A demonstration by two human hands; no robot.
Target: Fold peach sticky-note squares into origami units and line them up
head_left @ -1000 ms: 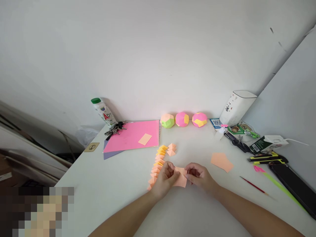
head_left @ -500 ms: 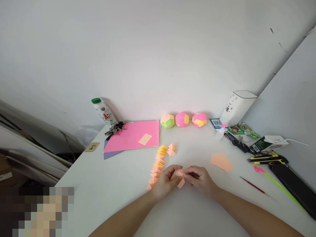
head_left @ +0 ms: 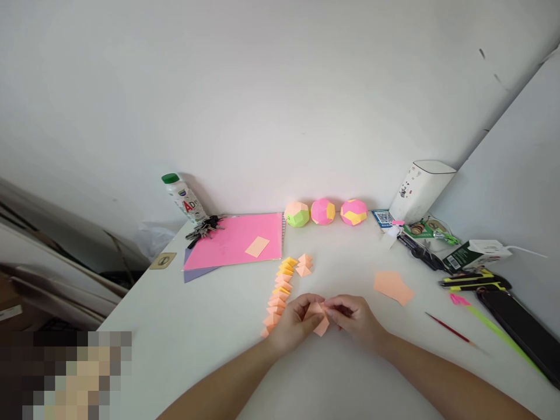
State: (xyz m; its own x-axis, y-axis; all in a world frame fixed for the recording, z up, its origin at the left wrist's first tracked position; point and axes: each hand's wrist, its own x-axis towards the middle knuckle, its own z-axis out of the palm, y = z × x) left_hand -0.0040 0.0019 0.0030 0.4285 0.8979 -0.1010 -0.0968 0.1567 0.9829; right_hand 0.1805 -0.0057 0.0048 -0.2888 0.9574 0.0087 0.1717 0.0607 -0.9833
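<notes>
Between my two hands is a small folded piece of peach paper, held above the white table. My left hand is closed, pinching the paper from the left with thumb and fingers. My right hand pinches its upper right edge, fingertips bent together. Parts of the paper are hidden behind the fingers. Just left of my left hand runs a row of folded peach and yellow paper units, its near end partly behind my wrist. A short stack of peach units sits beside the row's far end.
Three paper balls stand along the wall. Pink sheets, keys and a bottle are at left. On the right lie peach paper, a thin brush, a utility knife and a black case.
The folded paper has dipped very slightly in my fingers. Both hands keep nearly the same grip and place; everything else on the table is unmoved.
</notes>
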